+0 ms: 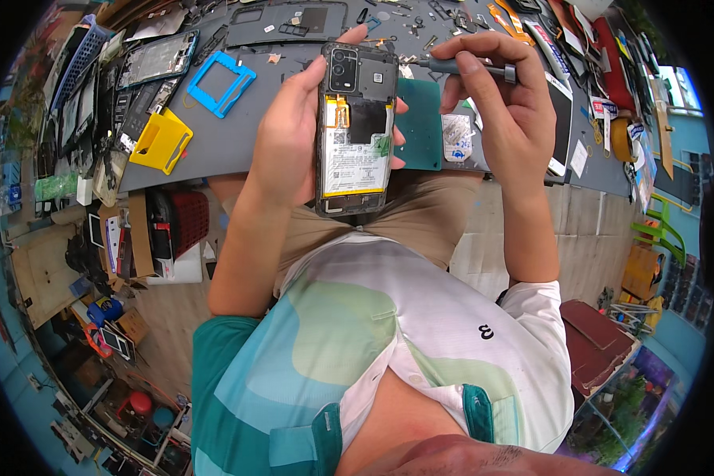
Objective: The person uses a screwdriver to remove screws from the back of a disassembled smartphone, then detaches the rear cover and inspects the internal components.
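Note:
An opened smartphone is held upright in my left hand, its inside toward me. The thumb side of the hand lies along the phone's left edge, and fingertips come round the right edge. The phone's back cover is off, so the white battery, the black camera block at the upper left and an orange flex strip show. My right hand is closed on a grey screwdriver, pinched between thumb and fingers. The screwdriver lies nearly level, its tip toward the phone's upper right edge; whether it touches is unclear.
A green mat lies behind the phone on the grey table. Blue and yellow plastic frames lie to the left. Small parts and screws are scattered at the back; a white-edged tablet stands beyond my right hand.

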`<action>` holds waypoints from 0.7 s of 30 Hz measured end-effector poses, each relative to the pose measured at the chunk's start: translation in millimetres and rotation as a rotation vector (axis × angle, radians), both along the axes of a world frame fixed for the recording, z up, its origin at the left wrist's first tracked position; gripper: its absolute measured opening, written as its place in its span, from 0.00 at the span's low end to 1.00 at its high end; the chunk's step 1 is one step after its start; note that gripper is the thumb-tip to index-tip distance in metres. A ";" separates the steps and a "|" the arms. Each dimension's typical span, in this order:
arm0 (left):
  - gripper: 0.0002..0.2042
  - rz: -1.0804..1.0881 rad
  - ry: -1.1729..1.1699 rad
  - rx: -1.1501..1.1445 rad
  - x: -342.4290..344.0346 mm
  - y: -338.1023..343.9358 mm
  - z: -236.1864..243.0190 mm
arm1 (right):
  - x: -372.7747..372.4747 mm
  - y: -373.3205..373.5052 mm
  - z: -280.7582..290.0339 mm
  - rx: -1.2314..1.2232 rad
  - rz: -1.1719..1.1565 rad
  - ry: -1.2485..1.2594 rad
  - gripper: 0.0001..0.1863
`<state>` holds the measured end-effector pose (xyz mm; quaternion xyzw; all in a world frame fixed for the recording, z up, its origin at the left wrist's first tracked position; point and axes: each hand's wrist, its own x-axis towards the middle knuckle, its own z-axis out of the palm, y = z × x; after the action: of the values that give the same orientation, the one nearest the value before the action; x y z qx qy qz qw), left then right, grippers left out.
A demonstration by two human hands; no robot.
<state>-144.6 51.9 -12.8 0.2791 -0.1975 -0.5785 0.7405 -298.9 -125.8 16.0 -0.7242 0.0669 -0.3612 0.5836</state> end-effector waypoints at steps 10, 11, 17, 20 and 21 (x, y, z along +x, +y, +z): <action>0.31 0.020 -0.050 0.041 -3.5 -1.4 2.5 | -2.7 0.7 -1.6 -0.062 -0.058 0.111 0.10; 0.31 0.033 -0.071 0.058 -4.9 -0.9 4.8 | -2.9 2.0 0.7 -0.089 -0.082 0.156 0.11; 0.30 0.053 -0.132 0.143 -11.5 3.0 12.1 | -0.8 3.7 12.5 -0.531 -0.225 0.164 0.10; 0.29 0.051 -0.144 0.135 -10.4 4.4 13.9 | 0.0 4.6 19.6 -0.479 -0.151 0.153 0.11; 0.29 0.041 -0.143 0.128 -9.2 5.2 12.9 | -1.0 5.2 21.5 -0.459 -0.139 0.181 0.12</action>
<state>-153.8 57.1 0.2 0.3704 -0.2067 -0.5533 0.7169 -299.9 -120.6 37.5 -0.8608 0.0848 -0.3398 0.3693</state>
